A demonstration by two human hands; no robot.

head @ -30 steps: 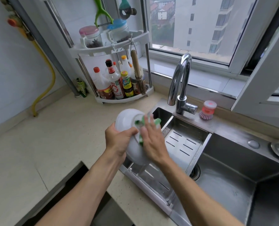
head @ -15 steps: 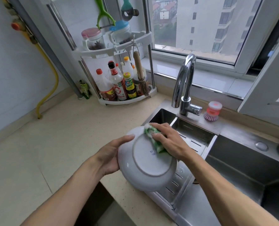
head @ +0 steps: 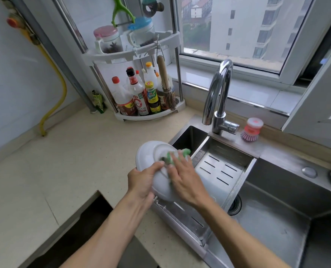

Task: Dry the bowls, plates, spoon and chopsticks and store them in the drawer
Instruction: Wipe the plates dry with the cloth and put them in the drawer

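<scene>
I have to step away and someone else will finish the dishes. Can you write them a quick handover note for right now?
Left hand grips the white bowl by its rim, its underside facing up, held over the counter edge beside the sink.
Right hand presses the green cloth flat against the bowl's base.
Done: nothing visibly stored.
Left: finish drying this bowl and put it in the drawer. Plates, spoon and chopsticks are not in view; the drain tray looks bare.
</scene>
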